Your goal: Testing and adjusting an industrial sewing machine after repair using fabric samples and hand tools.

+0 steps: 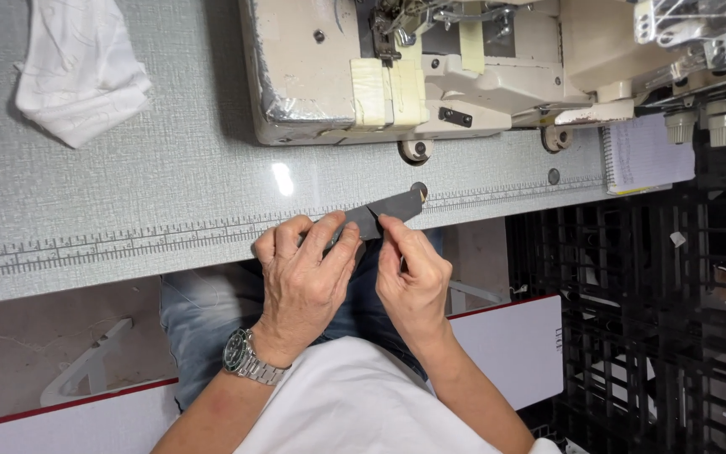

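Here both hands pinch one small strip of dark grey fabric (384,212) at the front edge of the pale grey textured worktop (128,185), just over the printed ruler strip (111,244) that runs along that edge. The left hand (304,282), with a metal wristwatch (244,357) on its wrist, is closed on the near end of the strip, thumb and fingers pressed together around it. The right hand (409,282) grips it just beside, fingertips (390,225) on the fold, while the far end of the strip lies free on the worktop, pointing toward the cream-coloured sewing machine (397,76) at the back edge. To do this well, I judge the edges should be kept flush and the fold creased firmly between the thumbs, with the piece held flat and taut against the worktop edge. A crumpled white cloth (77,67) lies at the far left corner, well apart.
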